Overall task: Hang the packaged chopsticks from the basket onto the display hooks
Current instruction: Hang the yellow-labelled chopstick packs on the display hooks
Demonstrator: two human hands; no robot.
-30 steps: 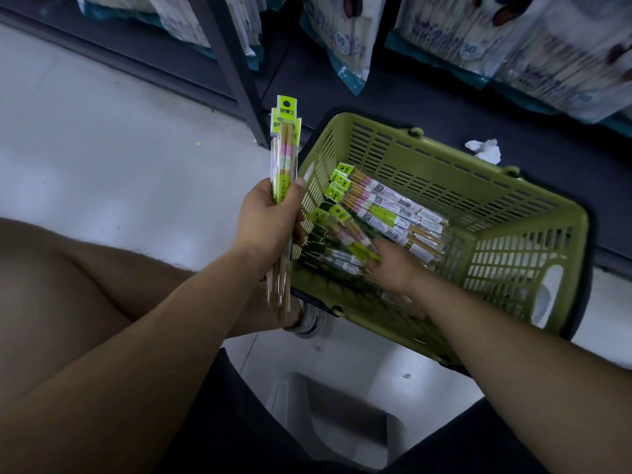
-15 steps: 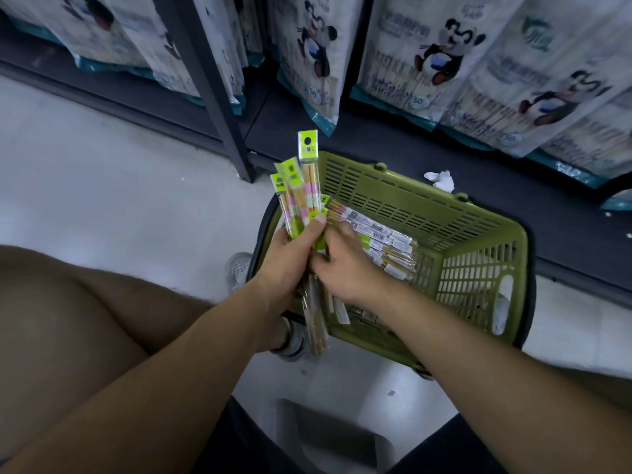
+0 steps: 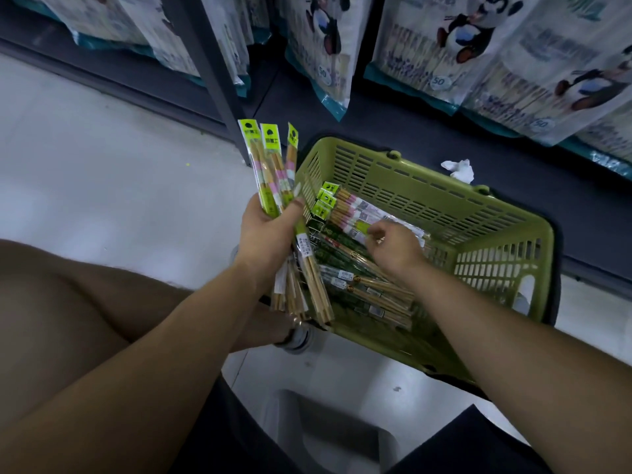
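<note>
A green plastic basket (image 3: 496,234) sits on the floor against a dark shelf base. Inside it lie several chopstick packs (image 3: 345,213) with lime-green header cards. My left hand (image 3: 270,230) grips a fanned bundle of chopstick packs (image 3: 270,165) upright at the basket's left rim, headers pointing up. My right hand (image 3: 393,244) reaches into the basket, its fingers curled on the top packs there; whether they pinch a pack is not plain. No display hooks show in the head view.
Large panda-printed bags (image 3: 444,46) hang or stand along the shelf above the basket. A dark metal upright (image 3: 219,80) rises left of the basket. A crumpled white tissue (image 3: 458,169) lies on the shelf base. A grey stool (image 3: 328,436) stands below me, beside my bare knee (image 3: 68,302).
My right hand has left the bundle and gone back into the basket. The left hand's bundle has fanned out with one more pack. The view has tilted up toward the shelf.
</note>
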